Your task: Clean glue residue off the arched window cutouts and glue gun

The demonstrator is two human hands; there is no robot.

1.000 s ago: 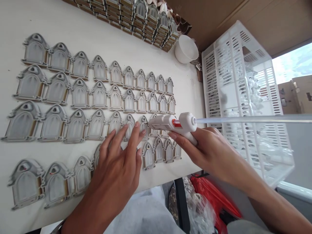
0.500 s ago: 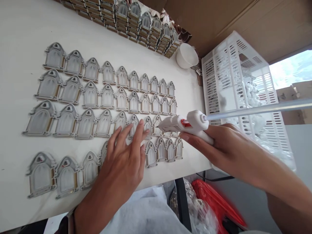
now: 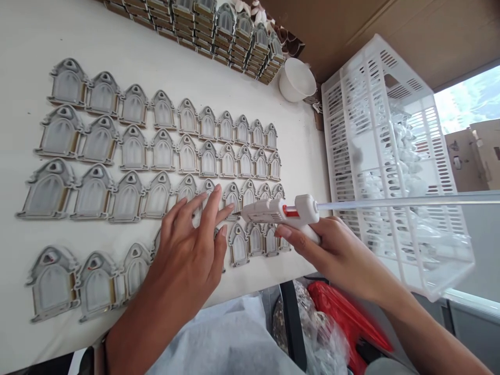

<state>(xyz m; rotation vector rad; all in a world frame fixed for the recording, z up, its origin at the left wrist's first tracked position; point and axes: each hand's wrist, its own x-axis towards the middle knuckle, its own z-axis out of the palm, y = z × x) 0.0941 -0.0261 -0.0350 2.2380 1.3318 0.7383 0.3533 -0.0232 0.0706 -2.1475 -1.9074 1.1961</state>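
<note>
My right hand (image 3: 332,250) is wrapped round the handle of a white hot glue gun (image 3: 269,211) with a red part on its top. A long clear glue stick (image 3: 390,202) runs out of its back to the right. The nozzle points left, close to the fingertips of my left hand (image 3: 191,250). That hand is palm down with its fingers spread, over the third and fourth rows of small grey arched window-shaped pieces (image 3: 156,195). It hides some of them. Whether its fingertips touch a piece, I cannot tell.
Stacks of similar arched pieces (image 3: 195,26) line the back of the white table (image 3: 128,47). Beside them stands a white cup (image 3: 297,80). A white slotted plastic basket (image 3: 344,146) with clear bags is on the right. Below the table edge lies a red bag (image 3: 344,312).
The glue gun in my right hand has moved left and a little down, its nozzle now nearer my left fingertips. My left hand has shifted slightly left; the view has turned a little.
</note>
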